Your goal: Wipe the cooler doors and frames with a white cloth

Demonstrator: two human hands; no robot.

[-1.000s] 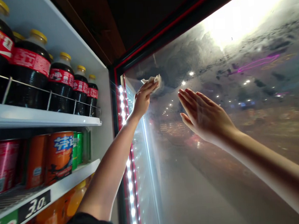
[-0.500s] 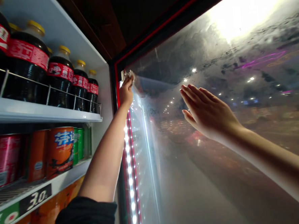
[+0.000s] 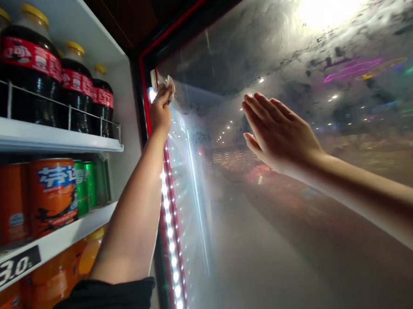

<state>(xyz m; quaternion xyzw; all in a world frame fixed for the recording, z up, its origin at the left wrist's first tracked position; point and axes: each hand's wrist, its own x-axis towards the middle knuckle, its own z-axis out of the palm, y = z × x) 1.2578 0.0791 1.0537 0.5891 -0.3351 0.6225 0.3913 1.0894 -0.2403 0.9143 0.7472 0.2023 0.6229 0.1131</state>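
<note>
Left of the fogged glass door (image 3: 253,226) of a drinks cooler stand white shelves. On the upper shelf (image 3: 51,140), behind a wire rail (image 3: 35,92), is a row of dark bottles (image 3: 32,76) with yellow caps and red labels. The shelf below holds orange cans (image 3: 52,196) and green cans (image 3: 81,187), with a price tag reading 3.0 (image 3: 14,268) on its edge. Orange drinks (image 3: 43,285) show lower down. A black-and-red door frame (image 3: 143,97) borders the glass, with a lit LED strip (image 3: 170,240) running down its left side. Mist and streaks cover much of the pane, and bright light glares at its top.

The left hand (image 3: 161,115), reaching up from a black sleeve (image 3: 100,305), is closed around a crumpled white tissue (image 3: 168,87). It presses the tissue against the glass door in the upper left corner, just beside the frame. The right hand (image 3: 278,131) is open, its fingers (image 3: 256,107) straight and close together, and it is raised flat toward the middle of the glass door. Whether its palm touches the pane, I cannot tell.
</note>
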